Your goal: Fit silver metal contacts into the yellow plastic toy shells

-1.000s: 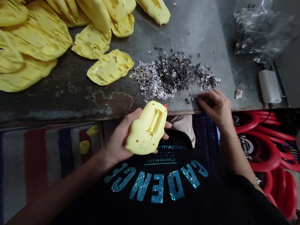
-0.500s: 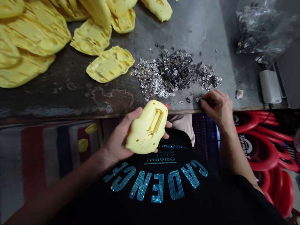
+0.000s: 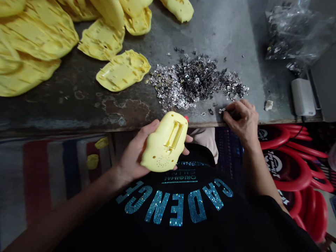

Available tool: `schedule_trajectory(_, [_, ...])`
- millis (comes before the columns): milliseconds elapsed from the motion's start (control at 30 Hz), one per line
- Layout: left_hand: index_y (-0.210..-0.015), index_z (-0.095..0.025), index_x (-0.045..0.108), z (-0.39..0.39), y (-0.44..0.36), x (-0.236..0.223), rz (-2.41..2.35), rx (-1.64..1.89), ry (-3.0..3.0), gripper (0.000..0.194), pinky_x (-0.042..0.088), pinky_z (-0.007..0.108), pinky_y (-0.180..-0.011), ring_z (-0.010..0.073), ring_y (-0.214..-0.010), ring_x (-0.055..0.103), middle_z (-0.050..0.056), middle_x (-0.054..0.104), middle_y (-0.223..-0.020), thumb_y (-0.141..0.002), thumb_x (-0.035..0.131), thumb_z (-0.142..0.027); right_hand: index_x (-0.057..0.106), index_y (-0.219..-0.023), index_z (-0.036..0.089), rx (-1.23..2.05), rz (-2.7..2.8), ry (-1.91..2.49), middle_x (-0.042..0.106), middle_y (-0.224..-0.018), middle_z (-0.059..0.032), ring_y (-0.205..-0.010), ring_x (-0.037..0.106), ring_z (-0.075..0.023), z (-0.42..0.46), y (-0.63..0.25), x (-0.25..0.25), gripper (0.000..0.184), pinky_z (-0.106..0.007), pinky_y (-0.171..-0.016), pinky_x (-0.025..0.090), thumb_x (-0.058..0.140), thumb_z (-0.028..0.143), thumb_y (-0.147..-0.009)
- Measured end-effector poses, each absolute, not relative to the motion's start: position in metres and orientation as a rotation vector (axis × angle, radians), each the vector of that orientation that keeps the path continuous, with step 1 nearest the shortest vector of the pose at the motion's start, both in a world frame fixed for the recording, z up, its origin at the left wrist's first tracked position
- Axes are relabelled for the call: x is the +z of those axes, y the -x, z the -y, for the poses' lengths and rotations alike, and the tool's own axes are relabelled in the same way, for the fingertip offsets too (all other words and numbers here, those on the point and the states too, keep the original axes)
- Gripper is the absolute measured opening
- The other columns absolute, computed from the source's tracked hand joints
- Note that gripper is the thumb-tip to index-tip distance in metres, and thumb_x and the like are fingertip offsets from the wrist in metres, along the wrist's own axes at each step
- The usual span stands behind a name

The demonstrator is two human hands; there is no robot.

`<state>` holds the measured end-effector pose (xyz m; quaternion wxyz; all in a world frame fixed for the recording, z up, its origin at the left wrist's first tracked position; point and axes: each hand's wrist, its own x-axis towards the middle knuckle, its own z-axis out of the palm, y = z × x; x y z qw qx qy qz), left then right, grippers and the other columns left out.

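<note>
A yellow plastic housing point(image 3: 164, 143) is cradled at lower centre in the left hand point(image 3: 132, 152); the right hand point(image 3: 243, 119) is pinched on a small metal piece point(image 3: 222, 110) (barely visible) by the table edge point(image 3: 78, 127). The loose metal pile point(image 3: 195, 80) could be scattered if brushed.

**Left hand point(image 3: 133, 150) holds yellow plastic casing point(image 3: 164, 145)**

The casing rests on the palm and fingers, and its small holes and rectangular frame face upward. The right hand point(image 3: 243, 119) is at the edge of the metal table point(image 3: 65, 112), and its fingers point(image 3: 232, 109) pinch a small metal piece point(image 3: 222, 110), near a heap of silver and dark metal bits point(image 3: 194, 82). More yellow casing halves point(image 3: 123, 70) lie on the table, to the left of this heap.
</note>
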<state>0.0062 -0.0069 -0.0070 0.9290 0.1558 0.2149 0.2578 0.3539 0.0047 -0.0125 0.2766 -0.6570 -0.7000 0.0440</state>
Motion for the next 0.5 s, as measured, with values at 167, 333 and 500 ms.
schedule_trajectory(167, [-0.148,-0.017,0.077,0.0069,-0.0085,-0.0049,-0.466,0.512,-0.321,0.062,0.077,0.042,-0.072,0.0315,-0.108,0.089,0.016,0.088,-0.137,-0.112,0.064,-0.066,0.082,-0.102,0.028,0.144,1.882,1.782,0.075,-0.094,-0.0016,-0.088,0.068,-0.0241,-0.0065,-0.3543,-0.0141,0.014,-0.044,-0.093,0.044,0.073,0.036,-0.094])
schedule_trajectory(333, [-0.15,-0.018,0.076,0.0081,-0.0092,-0.0037,-0.475,0.523,-0.319,0.062,0.076,0.042,-0.07,0.0315,-0.106,0.09,0.016,0.088,-0.134,-0.112,0.066,-0.065,0.082,-0.1,0.027,0.246,1.839,1.696,0.075,-0.093,-0.0014,-0.084,0.068,-0.0223,-0.008,-0.3568,-0.0096,0.013,-0.042,-0.088,0.048,0.075,0.036,-0.095])
schedule_trajectory(500, [-0.155,-0.019,0.072,0.0087,-0.0083,-0.0028,-0.464,0.53,-0.32,0.063,0.076,0.042,-0.072,0.0314,-0.107,0.089,0.016,0.088,-0.136,-0.113,0.064,-0.064,0.076,-0.097,0.027,0.246,1.794,1.634,0.077,-0.091,-0.0008,-0.083,0.07,-0.0217,-0.0129,-0.3566,-0.0057,0.007,-0.04,-0.082,0.049,0.073,0.032,-0.093])
